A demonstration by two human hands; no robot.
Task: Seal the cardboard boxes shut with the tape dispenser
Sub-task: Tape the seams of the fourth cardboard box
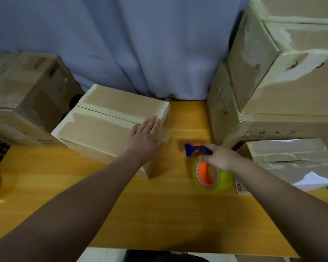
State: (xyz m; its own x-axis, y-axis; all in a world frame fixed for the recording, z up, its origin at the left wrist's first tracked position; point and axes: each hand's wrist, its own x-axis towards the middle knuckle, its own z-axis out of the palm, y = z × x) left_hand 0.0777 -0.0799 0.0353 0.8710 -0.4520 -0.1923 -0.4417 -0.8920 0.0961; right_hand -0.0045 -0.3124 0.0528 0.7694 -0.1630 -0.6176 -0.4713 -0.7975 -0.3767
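At nine o'clock of the view, on the yellow table [159, 214], sits a closed box [102, 127]. Its top flaps meet along a dark seam, with pale strips beside the seam and at both ends. The left hand [143, 137] lies flat on the top at the box's three o'clock end, fingers straight and close together, pointing to twelve. The right hand [221, 157], at four o'clock, has its fingers curled round the blue handle of the dispenser [195, 150]. The dispenser is near the box but apart from it. Its yellowish roll [212, 178] on an orange hub sits low at the hand's seven o'clock; whether it touches the table I cannot tell. A stack [292, 82] of taped boxes fills two o'clock, with a torn carton [292, 156] and white papers [314, 180] at three. A second box [27, 95] stands at ten, and a blue curtain [140, 44] hangs at twelve.
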